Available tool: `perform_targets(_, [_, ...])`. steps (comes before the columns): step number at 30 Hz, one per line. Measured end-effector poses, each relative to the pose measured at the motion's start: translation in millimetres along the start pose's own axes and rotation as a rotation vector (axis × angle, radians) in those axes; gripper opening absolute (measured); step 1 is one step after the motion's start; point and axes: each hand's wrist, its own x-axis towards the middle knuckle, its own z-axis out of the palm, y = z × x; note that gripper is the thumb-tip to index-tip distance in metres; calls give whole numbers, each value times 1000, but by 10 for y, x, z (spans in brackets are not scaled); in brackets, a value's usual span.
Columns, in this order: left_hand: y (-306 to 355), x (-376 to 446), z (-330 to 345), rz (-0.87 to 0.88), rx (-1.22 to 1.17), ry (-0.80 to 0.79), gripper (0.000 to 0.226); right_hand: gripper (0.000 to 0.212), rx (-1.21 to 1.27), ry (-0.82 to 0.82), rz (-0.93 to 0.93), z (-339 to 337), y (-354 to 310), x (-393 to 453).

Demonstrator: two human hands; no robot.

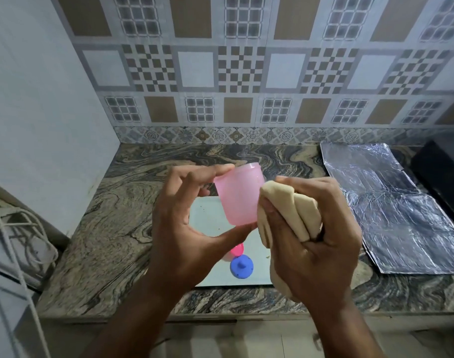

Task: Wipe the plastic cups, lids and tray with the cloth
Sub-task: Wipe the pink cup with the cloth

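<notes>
My left hand [184,228] holds a translucent pink plastic cup [238,195] above the counter, fingertips on its rim and thumb under its base. My right hand [321,241] grips a bunched cream cloth [290,213] and presses it against the cup's right side. Below them a pale flat tray [210,218] lies on the counter. On the tray sit a blue lid [241,267] with a knob and a pink lid [237,249], the pink one partly hidden by my left hand.
The marbled stone counter [112,228] runs to a tiled back wall. A sheet of crinkled foil [391,210] covers the counter at the right, with a black appliance [443,171] behind it. White cables [21,228] hang at the left edge.
</notes>
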Motion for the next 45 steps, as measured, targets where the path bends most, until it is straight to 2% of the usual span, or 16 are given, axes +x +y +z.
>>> perform_targets(4, [19,-27,14,34,35,7,75,15,-50,-16,34,31,6,117])
perform_targets(7, [-4,-40,0,47,-10,11,76,9,-13,4,130,44,45,190])
perform_targets(11, [-11,-59,6,-7,-145,7,73,12,91,72,225,33,105,182])
perform_targets(15, [-18,-39,70,-154,-343,65,68,15,153,136,161,68,42,-6])
perform_targets(20, [-14,-48,101,-130,-458,15,72,17,103,164,109,147,-10,-162])
perform_targets(23, [-51,-21,77,-124,-387,10,74,25,84,130,84,126,-3,-138])
perform_targets(25, [-68,4,55,-84,-244,30,73,28,67,118,96,92,20,-122])
perform_targets(28, [-57,44,7,-21,16,27,70,17,55,84,99,40,56,-78])
perform_targets(31, [-23,36,3,-1,112,-12,72,15,-8,1,50,28,62,3])
perform_targets(38, [15,63,-48,102,106,-40,72,12,7,-20,142,37,52,208])
perform_targets(42, [-70,-25,-6,-16,-55,-3,71,13,147,33,240,56,101,203])
perform_targets(45, [-102,-70,46,-146,-246,59,71,9,249,120,235,84,96,64])
